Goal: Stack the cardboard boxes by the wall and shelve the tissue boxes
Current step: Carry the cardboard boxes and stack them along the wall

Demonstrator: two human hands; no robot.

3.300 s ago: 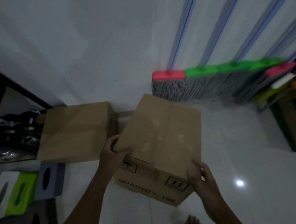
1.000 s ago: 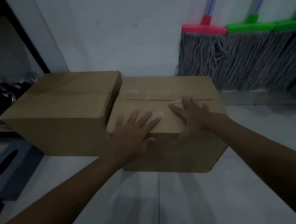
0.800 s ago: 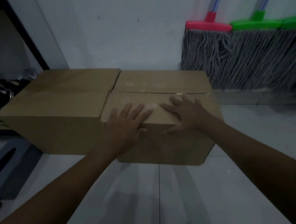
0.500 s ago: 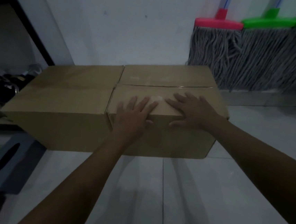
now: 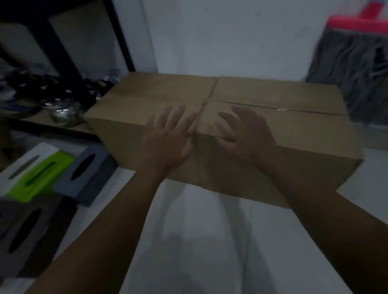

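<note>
Head view: two cardboard boxes side by side on the floor against the wall, touching, left box and right box; left hand flat, fingers spread, at the left box's near top edge by the seam; right hand flat, fingers spread, on the right box's top near corner. Tissue boxes on the floor lower left, white, green, grey; black shelf frame behind; mop against the wall at right.

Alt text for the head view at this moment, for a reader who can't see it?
Two cardboard boxes, left box and right box, sit side by side on the floor against a white wall, with the left hand and right hand flat near their seam. Tissue boxes lie at left beside a black shelf; mops lean at right.
</note>
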